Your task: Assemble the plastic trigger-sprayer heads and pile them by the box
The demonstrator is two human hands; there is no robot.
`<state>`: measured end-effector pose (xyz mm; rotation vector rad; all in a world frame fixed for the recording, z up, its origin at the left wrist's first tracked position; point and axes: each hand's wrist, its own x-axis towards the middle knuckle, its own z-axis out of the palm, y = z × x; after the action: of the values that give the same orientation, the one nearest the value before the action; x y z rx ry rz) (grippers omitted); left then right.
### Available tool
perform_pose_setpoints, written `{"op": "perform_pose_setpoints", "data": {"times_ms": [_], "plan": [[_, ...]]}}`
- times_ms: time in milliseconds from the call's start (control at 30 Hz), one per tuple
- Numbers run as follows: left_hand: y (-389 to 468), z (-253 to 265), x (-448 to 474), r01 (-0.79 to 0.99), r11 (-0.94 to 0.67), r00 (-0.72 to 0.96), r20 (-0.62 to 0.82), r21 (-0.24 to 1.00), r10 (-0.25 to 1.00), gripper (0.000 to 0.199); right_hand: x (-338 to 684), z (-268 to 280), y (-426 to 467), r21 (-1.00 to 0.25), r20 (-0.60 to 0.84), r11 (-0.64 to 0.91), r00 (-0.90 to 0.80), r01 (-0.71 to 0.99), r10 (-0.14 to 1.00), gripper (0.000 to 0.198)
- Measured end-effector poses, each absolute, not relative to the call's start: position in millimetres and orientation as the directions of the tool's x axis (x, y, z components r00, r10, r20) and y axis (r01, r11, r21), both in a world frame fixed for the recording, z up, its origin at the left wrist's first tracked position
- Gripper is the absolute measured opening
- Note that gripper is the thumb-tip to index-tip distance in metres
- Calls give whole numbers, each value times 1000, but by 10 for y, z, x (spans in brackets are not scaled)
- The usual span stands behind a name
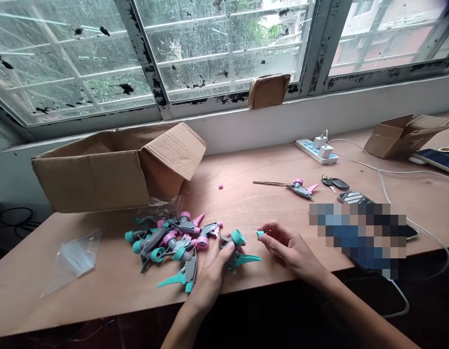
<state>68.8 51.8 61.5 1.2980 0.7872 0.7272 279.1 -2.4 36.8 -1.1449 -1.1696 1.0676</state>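
Observation:
My left hand (213, 266) is closed around a grey and teal trigger sprayer head (236, 249), its teal collar up and its teal trigger pointing right. Between the thumb and fingertips of my right hand (287, 247) is a small teal nozzle cap (260, 234), held a short way right of the sprayer and apart from it. Left of my left hand lies a pile of sprayer heads (155, 240) in grey with teal or pink parts. One teal-trigger sprayer head (188, 271) rests at the pile's front, close to my left wrist.
A big open cardboard box (89, 182) stands behind the pile, a clear plastic bag (77, 257) to its front left. Farther back are a pink cap (220, 186), a pink-trigger sprayer head (300, 188), keys (333, 182), a power strip (315, 151) and a smaller box (394, 138).

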Motion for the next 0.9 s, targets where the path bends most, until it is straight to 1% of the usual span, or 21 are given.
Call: {"op": "perform_pose_setpoints", "data": {"times_ms": [100,233,333,400,467,533,600,667,833,900], "plan": [[514,546,672,-48,141,485,-100,989,869,43,2781,379,-46,-994,105,104,38,23,994,30],[457,559,708,-90,154,538,-82,984,839,46,2783,384,-56,-993,118,118,10,29,993,30],[433,594,733,-161,156,482,-60,975,874,51,2786,385,-59,-992,125,125,-4,26,992,30],[439,607,735,-218,140,419,-37,966,907,45,2785,386,-56,-991,128,128,3,37,992,30],[458,609,729,-268,147,390,-32,952,920,39,2782,391,-45,-991,125,125,10,57,992,30],[483,602,722,-311,169,373,-44,935,927,44,2781,400,-31,-991,108,109,-15,83,994,29],[506,587,719,-339,167,344,-44,926,938,57,2783,413,-20,-990,89,96,-71,103,994,29],[521,567,721,-334,143,318,-31,932,948,63,2787,426,-18,-989,89,100,-102,110,991,28],[511,538,745,-250,75,250,-10,965,968,53,2790,444,-33,-988,117,119,-27,98,993,28],[495,540,757,-232,52,242,6,971,970,51,2786,451,-36,-987,124,127,-32,101,992,28]]}}
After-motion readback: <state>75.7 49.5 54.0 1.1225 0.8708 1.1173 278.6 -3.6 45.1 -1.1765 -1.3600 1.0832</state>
